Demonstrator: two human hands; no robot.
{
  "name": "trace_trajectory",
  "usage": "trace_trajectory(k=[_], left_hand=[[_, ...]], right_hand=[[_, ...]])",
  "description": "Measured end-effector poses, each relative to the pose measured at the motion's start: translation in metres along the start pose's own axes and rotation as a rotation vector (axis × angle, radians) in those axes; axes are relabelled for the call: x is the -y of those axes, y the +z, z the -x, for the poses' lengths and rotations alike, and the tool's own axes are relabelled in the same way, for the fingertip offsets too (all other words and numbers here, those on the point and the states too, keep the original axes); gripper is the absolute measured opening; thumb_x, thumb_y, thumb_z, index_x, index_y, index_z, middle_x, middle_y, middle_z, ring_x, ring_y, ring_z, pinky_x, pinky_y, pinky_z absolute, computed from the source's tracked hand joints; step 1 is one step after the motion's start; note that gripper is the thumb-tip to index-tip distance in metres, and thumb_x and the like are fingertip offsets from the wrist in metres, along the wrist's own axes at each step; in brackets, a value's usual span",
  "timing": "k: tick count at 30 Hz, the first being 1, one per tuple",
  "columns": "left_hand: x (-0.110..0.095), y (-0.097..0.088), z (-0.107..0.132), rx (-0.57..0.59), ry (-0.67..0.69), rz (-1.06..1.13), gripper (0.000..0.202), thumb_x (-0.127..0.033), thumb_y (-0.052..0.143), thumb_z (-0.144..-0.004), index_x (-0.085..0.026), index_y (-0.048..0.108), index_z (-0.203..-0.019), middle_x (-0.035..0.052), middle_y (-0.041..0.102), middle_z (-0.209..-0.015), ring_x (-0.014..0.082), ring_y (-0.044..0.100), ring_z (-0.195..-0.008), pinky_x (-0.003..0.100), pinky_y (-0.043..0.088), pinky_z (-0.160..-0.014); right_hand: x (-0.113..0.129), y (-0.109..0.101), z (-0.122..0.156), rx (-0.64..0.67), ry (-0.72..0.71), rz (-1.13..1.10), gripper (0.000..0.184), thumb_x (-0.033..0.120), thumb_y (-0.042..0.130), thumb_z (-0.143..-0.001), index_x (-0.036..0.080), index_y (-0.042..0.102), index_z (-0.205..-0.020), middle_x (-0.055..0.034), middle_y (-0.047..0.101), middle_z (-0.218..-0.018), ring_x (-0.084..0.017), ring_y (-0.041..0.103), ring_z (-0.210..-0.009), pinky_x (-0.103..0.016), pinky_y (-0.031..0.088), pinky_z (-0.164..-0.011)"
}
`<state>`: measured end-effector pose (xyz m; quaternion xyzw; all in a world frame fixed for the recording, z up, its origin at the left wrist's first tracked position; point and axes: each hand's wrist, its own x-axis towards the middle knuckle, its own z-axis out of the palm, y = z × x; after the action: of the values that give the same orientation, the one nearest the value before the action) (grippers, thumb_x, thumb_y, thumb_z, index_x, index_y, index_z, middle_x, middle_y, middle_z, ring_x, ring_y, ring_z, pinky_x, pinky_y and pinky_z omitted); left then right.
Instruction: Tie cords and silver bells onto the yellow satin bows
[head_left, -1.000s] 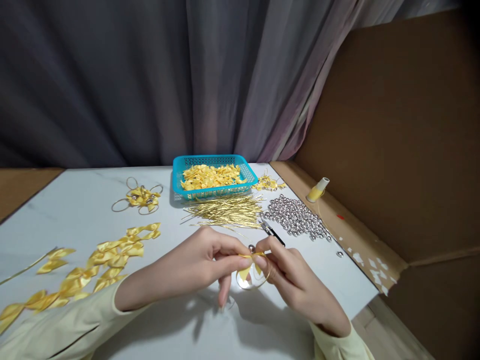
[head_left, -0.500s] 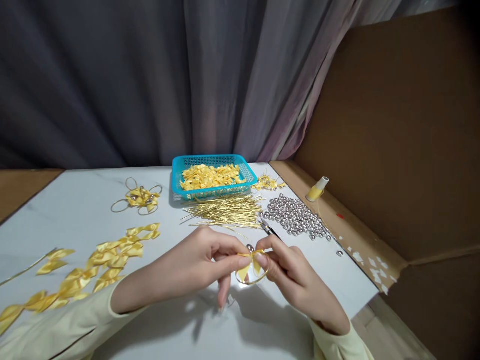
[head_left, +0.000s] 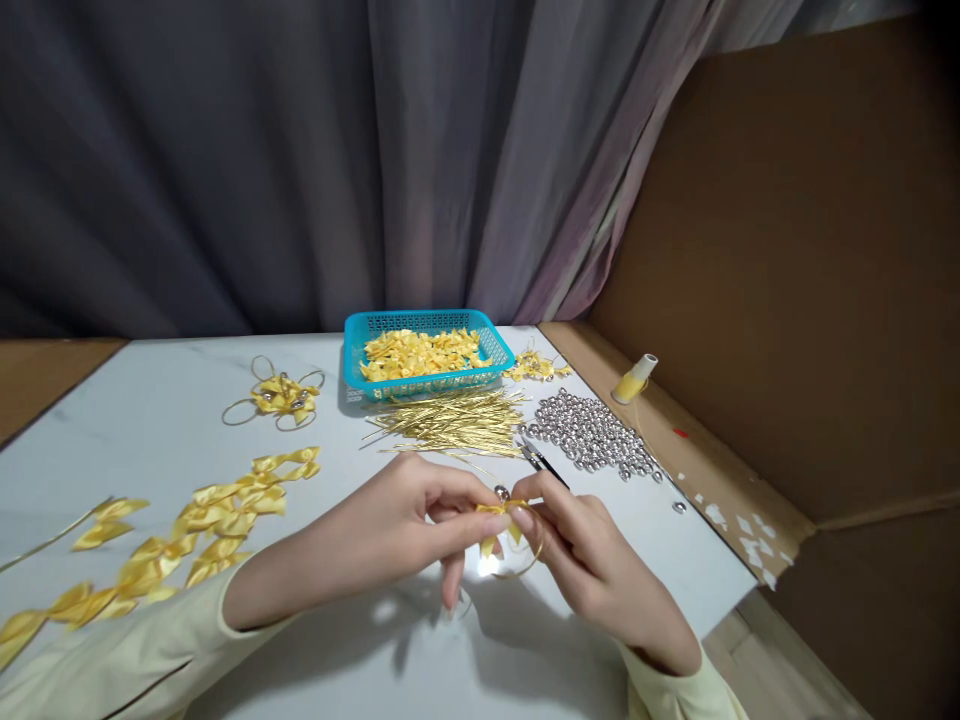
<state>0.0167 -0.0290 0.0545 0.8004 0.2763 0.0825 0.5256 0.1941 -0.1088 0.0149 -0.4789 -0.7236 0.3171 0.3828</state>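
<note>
Between my fingertips, above the front of the table, is a small yellow ribbon bow [head_left: 514,533]. A round silver bell [head_left: 502,493] sits at its top and a thin gold cord loop [head_left: 517,574] hangs below it. My left hand [head_left: 420,520] pinches the bow's left side between thumb and finger. Its lower fingers curl beneath. On the right side, my right hand [head_left: 581,545] pinches the bow with thumb and index finger. The fingertips hide part of the bow's middle, where cord and bell join it.
Yellow bows [head_left: 154,562] lie in rows at left, near a finished-looking cluster with loops [head_left: 285,397]. Behind are a blue basket [head_left: 352,350] of bows and gold cords [head_left: 457,420]. Silver bells [head_left: 592,430], scissors [head_left: 541,462] and a thread spool [head_left: 634,380] lie right.
The gold loop under the bow has shifted slightly right and tilted. The bow's tails show less between my fingers. Both hands stay almost in place.
</note>
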Motion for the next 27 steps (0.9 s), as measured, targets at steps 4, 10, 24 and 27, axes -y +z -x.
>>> trace_trajectory(k=[4, 10, 24, 27], left_hand=[[0.000, 0.000, 0.000, -0.008, -0.010, 0.003, 0.031, -0.038, 0.047, -0.088, -0.016, 0.067, -0.080, -0.0005, 0.064, -0.043, 0.0090, 0.047, -0.041, 0.018, 0.030, -0.043], [-0.002, -0.001, 0.003, -0.014, -0.020, 0.001, 0.031, -0.040, 0.047, -0.088, -0.016, 0.066, -0.078, -0.0011, 0.064, -0.044, 0.0083, 0.048, -0.041, 0.017, 0.031, -0.044], [-0.002, -0.001, 0.002, -0.046, -0.010, 0.039, 0.031, -0.039, 0.048, -0.088, -0.016, 0.065, -0.075, -0.0031, 0.062, -0.041, 0.0070, 0.045, -0.039, 0.018, 0.030, -0.042], [-0.002, -0.002, 0.001, -0.127, 0.019, 0.009, 0.028, -0.036, 0.050, -0.088, -0.017, 0.065, -0.076, -0.0042, 0.060, -0.039, 0.0070, 0.046, -0.038, 0.018, 0.030, -0.042]], right_hand=[[0.000, 0.000, -0.001, -0.001, 0.013, 0.002, 0.010, 0.024, 0.036, -0.094, 0.019, 0.044, -0.090, 0.0075, 0.034, -0.053, -0.008, 0.033, -0.046, -0.021, 0.024, -0.048], [-0.002, -0.004, 0.003, -0.013, 0.033, -0.025, 0.009, 0.025, 0.037, -0.094, 0.020, 0.044, -0.098, 0.0080, 0.033, -0.052, -0.008, 0.030, -0.045, -0.023, 0.021, -0.045], [-0.005, -0.002, 0.007, -0.144, -0.027, 0.017, 0.013, 0.019, 0.046, -0.089, 0.020, 0.041, -0.101, 0.0104, 0.025, -0.051, -0.008, 0.024, -0.043, -0.022, 0.018, -0.043], [-0.006, 0.001, 0.010, -0.129, 0.059, -0.027, 0.011, 0.025, 0.046, -0.090, 0.021, 0.041, -0.098, 0.0104, 0.026, -0.050, -0.008, 0.025, -0.042, -0.021, 0.018, -0.042]])
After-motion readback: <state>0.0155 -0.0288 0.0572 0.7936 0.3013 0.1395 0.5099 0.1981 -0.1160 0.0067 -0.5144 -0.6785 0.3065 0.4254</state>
